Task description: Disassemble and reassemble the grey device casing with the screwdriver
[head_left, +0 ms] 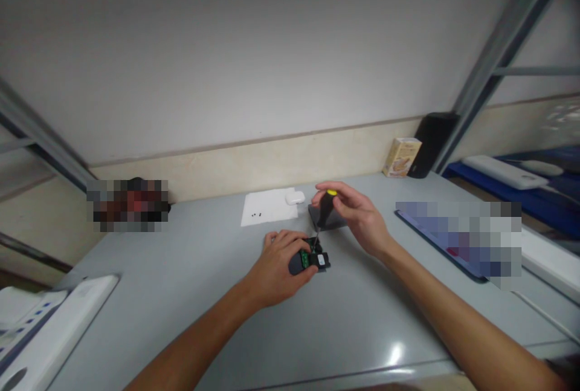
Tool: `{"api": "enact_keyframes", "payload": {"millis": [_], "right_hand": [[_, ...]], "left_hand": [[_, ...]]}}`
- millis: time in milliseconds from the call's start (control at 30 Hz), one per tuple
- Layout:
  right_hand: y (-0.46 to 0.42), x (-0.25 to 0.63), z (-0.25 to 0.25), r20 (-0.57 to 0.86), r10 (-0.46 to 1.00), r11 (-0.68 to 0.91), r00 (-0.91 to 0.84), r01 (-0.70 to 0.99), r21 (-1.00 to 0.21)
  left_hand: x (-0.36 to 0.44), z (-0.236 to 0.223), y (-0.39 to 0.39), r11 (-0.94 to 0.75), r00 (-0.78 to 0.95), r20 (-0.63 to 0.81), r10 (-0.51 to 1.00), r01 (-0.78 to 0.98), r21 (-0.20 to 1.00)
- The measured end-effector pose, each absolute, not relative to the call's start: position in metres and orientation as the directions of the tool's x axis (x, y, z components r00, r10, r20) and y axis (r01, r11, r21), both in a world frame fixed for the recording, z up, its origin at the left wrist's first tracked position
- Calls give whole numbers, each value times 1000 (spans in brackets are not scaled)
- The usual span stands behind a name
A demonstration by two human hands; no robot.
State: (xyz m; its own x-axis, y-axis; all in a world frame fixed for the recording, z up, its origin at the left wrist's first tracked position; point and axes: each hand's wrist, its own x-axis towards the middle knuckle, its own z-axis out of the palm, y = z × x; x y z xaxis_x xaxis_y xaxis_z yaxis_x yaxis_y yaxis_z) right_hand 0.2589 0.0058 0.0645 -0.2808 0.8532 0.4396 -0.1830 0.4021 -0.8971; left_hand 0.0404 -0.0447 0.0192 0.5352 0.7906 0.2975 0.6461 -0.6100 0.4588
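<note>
My left hand [278, 264] is closed around a small black device [312, 260] with a green circuit part showing, and presses it onto the grey table [344, 324]. My right hand [356, 213] pinches the black handle of a yellow-capped screwdriver [325, 210], held nearly upright. Its thin shaft points down into the device beside my left thumb. A dark flat cover piece [335, 222] lies just behind the screwdriver.
A white sheet [267, 206] carrying two tiny dark screws and a small white case [295, 197] lie behind the hands. A yellow box [401, 157] and a black object [432, 140] stand by the wall. A white device [49, 324] sits at the left edge.
</note>
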Motion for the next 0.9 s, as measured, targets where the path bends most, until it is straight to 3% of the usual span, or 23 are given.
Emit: {"api": "enact_keyframes", "payload": {"millis": [200, 367, 500, 667, 800, 900], "right_hand": [[7, 261, 63, 478, 853, 475, -210, -68, -877], [8, 261, 61, 431, 860, 387, -273, -200, -900], [9, 260, 59, 471, 862, 451, -185, -141, -881], [10, 264, 57, 401, 883, 348, -245, -231, -909], [12, 265, 55, 435, 880, 402, -192, -188, -896], [12, 265, 54, 388, 894, 349, -223, -196, -916]], "left_hand": [[41, 20, -45, -614, 532, 309, 788, 642, 459], [41, 20, -45, -611, 532, 303, 791, 658, 440], [41, 19, -45, -613, 531, 308, 789, 647, 455], [40, 18, -44, -615, 532, 313, 787, 633, 470], [40, 17, -44, -611, 525, 315, 791, 637, 471], [40, 17, -44, -615, 532, 313, 787, 636, 466]]}}
